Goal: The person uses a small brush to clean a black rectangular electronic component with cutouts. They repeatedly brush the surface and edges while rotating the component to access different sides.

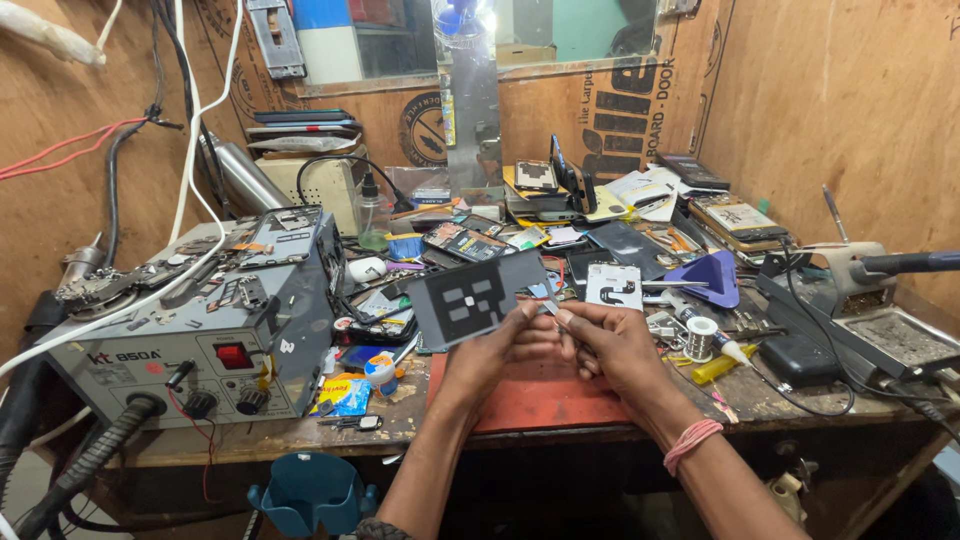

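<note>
My left hand [492,352] holds a flat grey panel [470,298] with pale rectangular cut-outs, tilted up over the workbench. My right hand [605,342] meets it at the panel's right lower corner, fingertips pinched on a small thin metal piece that is too small to identify. A pink band sits on my right wrist [692,443]. Both hands hover above a red mat [545,398] at the front of the bench.
A grey rework station [200,340] with knobs and a hose stands at left. Phones, parts and tools crowd the back of the bench. A solder spool [701,337], a purple wedge [712,275] and a soldering iron stand [870,268] lie at right. A blue holder [310,492] hangs below.
</note>
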